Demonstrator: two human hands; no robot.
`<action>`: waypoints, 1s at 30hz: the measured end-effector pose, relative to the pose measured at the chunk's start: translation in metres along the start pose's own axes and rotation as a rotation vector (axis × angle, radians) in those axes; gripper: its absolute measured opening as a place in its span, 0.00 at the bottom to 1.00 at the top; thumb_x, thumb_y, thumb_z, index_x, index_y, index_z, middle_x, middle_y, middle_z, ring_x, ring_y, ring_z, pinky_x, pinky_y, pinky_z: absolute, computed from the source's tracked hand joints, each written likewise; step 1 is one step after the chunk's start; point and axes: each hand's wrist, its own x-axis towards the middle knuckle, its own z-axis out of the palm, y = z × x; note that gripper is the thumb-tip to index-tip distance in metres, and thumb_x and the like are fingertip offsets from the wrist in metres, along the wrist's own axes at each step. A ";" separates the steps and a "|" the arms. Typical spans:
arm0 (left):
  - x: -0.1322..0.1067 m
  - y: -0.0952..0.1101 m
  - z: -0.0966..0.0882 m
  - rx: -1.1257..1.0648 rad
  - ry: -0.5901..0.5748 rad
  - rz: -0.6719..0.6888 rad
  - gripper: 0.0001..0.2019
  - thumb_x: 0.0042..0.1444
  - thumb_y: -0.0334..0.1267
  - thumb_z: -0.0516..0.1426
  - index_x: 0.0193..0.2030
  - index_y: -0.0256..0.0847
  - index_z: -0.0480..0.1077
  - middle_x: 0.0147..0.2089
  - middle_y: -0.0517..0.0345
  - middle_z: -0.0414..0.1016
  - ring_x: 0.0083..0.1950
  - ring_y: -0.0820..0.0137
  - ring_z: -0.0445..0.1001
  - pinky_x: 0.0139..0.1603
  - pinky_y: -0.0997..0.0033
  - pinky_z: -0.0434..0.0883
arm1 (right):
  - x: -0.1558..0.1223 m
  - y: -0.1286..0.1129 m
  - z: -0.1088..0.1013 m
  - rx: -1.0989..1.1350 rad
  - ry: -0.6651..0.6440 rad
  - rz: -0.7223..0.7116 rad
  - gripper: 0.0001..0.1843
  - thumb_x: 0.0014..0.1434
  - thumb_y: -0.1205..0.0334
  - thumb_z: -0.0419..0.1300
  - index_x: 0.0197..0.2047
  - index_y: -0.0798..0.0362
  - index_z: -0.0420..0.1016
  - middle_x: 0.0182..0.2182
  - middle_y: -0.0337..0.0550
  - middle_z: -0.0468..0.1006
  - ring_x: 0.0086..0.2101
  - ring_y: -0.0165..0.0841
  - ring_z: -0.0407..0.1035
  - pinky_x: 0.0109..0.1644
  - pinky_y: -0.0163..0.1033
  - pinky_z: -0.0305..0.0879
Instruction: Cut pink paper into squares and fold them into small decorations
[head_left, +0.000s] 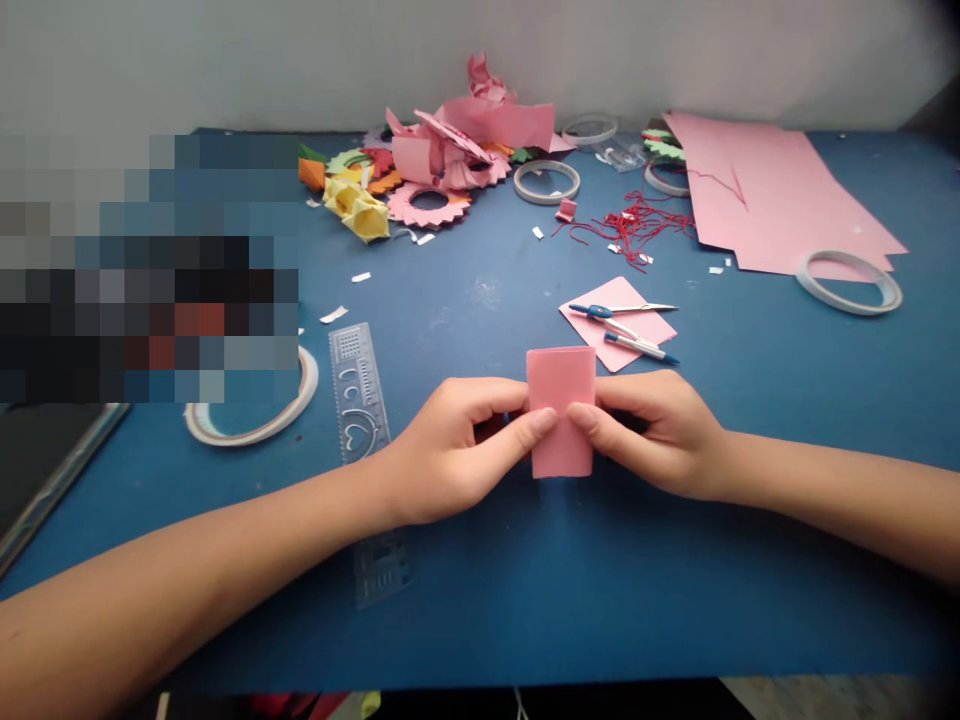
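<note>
A folded piece of pink paper (561,380) is held upright above the blue table, a narrow rectangle with its fold lines at the edges. My left hand (469,440) pinches its left side, thumb on the front face and fingers behind. On the right side my right hand (660,430) grips it the same way, the two thumb tips nearly meeting. Just beyond the paper lies a pink paper square (652,325) with a drawing compass (600,312) and a blue-and-white pen (637,347) on top. A clear stencil ruler (360,375) lies partly under my left forearm.
Pink paper scraps (510,125) and coloured paper rings heap at the back. Red thread (634,225) lies tangled beside a tape roll (547,182). A large pink sheet (772,190) and another tape roll (849,282) are at right. The left side is partly pixelated.
</note>
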 end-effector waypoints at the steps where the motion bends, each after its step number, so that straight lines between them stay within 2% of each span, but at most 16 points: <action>1: 0.000 -0.001 0.000 0.066 0.023 0.012 0.15 0.62 0.39 0.49 0.25 0.38 0.65 0.23 0.63 0.63 0.25 0.76 0.61 0.26 0.76 0.58 | -0.001 0.001 0.001 -0.050 0.034 0.010 0.16 0.66 0.61 0.53 0.26 0.54 0.64 0.17 0.31 0.61 0.18 0.20 0.54 0.21 0.27 0.53; 3: 0.000 -0.003 0.000 0.301 0.092 0.034 0.16 0.62 0.37 0.49 0.22 0.38 0.61 0.20 0.65 0.57 0.23 0.77 0.56 0.25 0.75 0.55 | -0.001 0.004 0.002 -0.204 0.137 -0.009 0.12 0.63 0.59 0.58 0.29 0.54 0.65 0.19 0.32 0.64 0.19 0.22 0.57 0.22 0.29 0.56; 5: 0.000 -0.005 -0.001 0.601 0.146 0.030 0.16 0.61 0.37 0.49 0.21 0.39 0.59 0.20 0.64 0.56 0.23 0.76 0.56 0.26 0.73 0.52 | 0.000 0.008 0.002 -0.367 0.200 -0.110 0.09 0.61 0.59 0.61 0.33 0.55 0.68 0.23 0.37 0.70 0.23 0.25 0.62 0.27 0.31 0.62; 8: -0.001 -0.007 -0.003 0.870 0.112 -0.025 0.15 0.61 0.38 0.49 0.23 0.39 0.60 0.21 0.61 0.62 0.25 0.72 0.59 0.26 0.71 0.50 | 0.003 0.015 0.002 -0.513 0.120 -0.333 0.06 0.61 0.63 0.60 0.39 0.57 0.71 0.34 0.49 0.77 0.34 0.33 0.70 0.39 0.39 0.68; 11: -0.001 -0.006 -0.005 0.911 0.081 -0.095 0.15 0.60 0.40 0.51 0.22 0.40 0.59 0.21 0.61 0.63 0.24 0.72 0.61 0.25 0.72 0.50 | 0.005 0.020 0.001 -0.542 -0.003 -0.415 0.08 0.62 0.66 0.57 0.45 0.57 0.72 0.43 0.51 0.78 0.45 0.40 0.72 0.47 0.47 0.68; 15: -0.001 -0.004 -0.010 0.942 0.039 -0.122 0.14 0.61 0.41 0.51 0.24 0.41 0.62 0.21 0.62 0.65 0.22 0.72 0.62 0.24 0.72 0.51 | 0.005 0.023 -0.001 -0.484 -0.081 -0.422 0.11 0.63 0.67 0.55 0.49 0.58 0.71 0.44 0.50 0.79 0.49 0.40 0.71 0.49 0.47 0.68; 19: -0.003 -0.002 -0.014 0.984 0.001 -0.100 0.09 0.61 0.41 0.52 0.37 0.39 0.67 0.24 0.61 0.70 0.22 0.70 0.66 0.22 0.72 0.52 | 0.006 0.023 -0.002 -0.467 -0.092 -0.428 0.11 0.63 0.67 0.54 0.48 0.59 0.71 0.44 0.52 0.79 0.49 0.41 0.71 0.49 0.47 0.69; 23: -0.007 -0.001 -0.018 1.038 -0.033 0.021 0.15 0.63 0.40 0.49 0.53 0.39 0.67 0.33 0.58 0.77 0.30 0.63 0.75 0.24 0.70 0.57 | 0.005 0.024 -0.001 -0.463 -0.079 -0.429 0.11 0.62 0.68 0.56 0.47 0.61 0.72 0.44 0.53 0.79 0.48 0.43 0.71 0.48 0.48 0.69; 26: -0.007 0.000 -0.022 1.082 -0.110 0.090 0.18 0.65 0.39 0.46 0.57 0.44 0.68 0.37 0.58 0.79 0.33 0.61 0.77 0.24 0.69 0.58 | 0.004 0.024 0.000 -0.470 -0.078 -0.439 0.11 0.63 0.68 0.56 0.48 0.61 0.72 0.45 0.53 0.79 0.49 0.43 0.71 0.49 0.48 0.69; 30: -0.004 0.002 -0.027 1.079 -0.148 0.043 0.17 0.64 0.41 0.49 0.56 0.46 0.70 0.36 0.61 0.79 0.32 0.62 0.77 0.24 0.69 0.58 | 0.004 0.024 0.001 -0.478 -0.076 -0.439 0.11 0.63 0.67 0.55 0.48 0.61 0.71 0.45 0.53 0.79 0.49 0.42 0.71 0.48 0.49 0.69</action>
